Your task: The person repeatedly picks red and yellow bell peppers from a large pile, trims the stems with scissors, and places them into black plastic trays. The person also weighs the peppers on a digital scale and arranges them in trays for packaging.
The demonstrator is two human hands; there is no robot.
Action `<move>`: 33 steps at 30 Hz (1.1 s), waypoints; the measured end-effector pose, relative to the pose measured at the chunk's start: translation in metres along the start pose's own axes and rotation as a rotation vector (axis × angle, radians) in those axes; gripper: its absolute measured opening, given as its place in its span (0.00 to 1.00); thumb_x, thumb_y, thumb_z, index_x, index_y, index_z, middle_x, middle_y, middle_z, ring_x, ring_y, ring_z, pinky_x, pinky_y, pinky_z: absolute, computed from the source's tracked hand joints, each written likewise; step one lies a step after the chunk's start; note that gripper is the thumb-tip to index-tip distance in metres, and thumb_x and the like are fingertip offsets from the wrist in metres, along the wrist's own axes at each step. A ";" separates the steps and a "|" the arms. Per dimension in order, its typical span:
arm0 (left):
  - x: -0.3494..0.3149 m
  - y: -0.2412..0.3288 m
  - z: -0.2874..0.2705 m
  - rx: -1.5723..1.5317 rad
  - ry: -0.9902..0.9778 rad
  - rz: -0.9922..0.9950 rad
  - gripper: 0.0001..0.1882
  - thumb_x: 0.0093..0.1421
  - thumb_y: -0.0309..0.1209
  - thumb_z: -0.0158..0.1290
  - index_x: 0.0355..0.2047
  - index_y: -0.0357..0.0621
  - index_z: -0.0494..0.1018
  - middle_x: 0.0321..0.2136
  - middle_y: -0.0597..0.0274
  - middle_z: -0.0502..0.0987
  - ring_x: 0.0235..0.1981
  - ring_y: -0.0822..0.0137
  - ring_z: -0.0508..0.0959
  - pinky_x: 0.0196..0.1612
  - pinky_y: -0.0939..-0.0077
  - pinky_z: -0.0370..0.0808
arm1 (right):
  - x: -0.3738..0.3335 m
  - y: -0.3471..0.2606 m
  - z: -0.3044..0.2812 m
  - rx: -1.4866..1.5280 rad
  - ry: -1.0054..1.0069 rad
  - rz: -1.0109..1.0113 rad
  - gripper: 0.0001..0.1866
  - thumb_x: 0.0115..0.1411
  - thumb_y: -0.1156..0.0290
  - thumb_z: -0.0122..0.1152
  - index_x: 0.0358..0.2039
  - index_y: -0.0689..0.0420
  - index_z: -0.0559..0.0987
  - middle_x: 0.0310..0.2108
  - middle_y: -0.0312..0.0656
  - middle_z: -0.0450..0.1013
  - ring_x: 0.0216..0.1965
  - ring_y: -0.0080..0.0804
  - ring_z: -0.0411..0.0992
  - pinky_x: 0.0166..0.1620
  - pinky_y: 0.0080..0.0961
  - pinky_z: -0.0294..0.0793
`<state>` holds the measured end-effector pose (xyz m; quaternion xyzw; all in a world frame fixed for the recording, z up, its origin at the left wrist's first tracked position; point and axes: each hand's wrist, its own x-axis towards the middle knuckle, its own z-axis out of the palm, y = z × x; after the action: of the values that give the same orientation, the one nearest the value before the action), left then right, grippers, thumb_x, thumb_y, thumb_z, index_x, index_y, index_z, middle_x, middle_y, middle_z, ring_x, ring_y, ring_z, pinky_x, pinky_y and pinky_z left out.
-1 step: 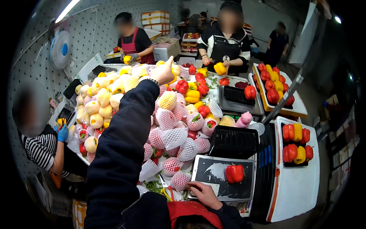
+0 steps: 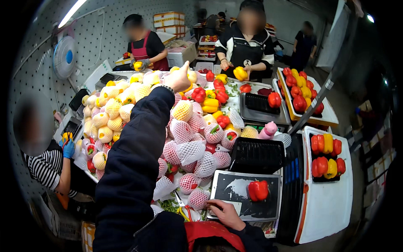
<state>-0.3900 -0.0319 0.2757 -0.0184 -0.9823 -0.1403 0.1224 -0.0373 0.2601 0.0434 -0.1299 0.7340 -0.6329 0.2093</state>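
My left hand (image 2: 178, 79) reaches over the far side of a heap of net-wrapped peppers (image 2: 181, 131). Its thumb sticks up, but the other fingers are hidden, so whether it holds anything does not show. Close to me, my right hand (image 2: 228, 215) lies with fingers loosely bent and apart at the near left edge of a scale (image 2: 226, 200), holding nothing. On the scale's dark, wet-looking plate rests one bare red pepper (image 2: 258, 190). Scissors (image 2: 180, 202) with coloured handles lie left of that hand, among green trimmings.
Black trays (image 2: 257, 154) stand behind the scale. To the right, a white foam lid (image 2: 325, 210) carries two packed trays of peppers. A grey pole (image 2: 312, 110) slants across the right side. Co-workers at the left and across the table handle yellow peppers (image 2: 240, 73).
The far part of the scene has shifted slightly left in view. Both my hands stay in about the same places, and the red pepper on the scale has not moved.
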 end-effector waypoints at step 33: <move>-0.044 -0.095 0.001 0.074 0.086 0.062 0.42 0.54 0.23 0.50 0.71 0.41 0.54 0.52 0.35 0.75 0.53 0.43 0.76 0.54 0.58 0.73 | 0.014 -0.003 0.030 -0.205 -0.161 -0.018 0.15 0.66 0.68 0.59 0.50 0.60 0.79 0.39 0.52 0.80 0.38 0.42 0.80 0.43 0.30 0.76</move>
<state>-0.3547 -0.1230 0.2379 -0.0380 -0.9796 -0.1007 0.1694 -0.0353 0.2273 0.0408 -0.2075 0.7744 -0.5441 0.2473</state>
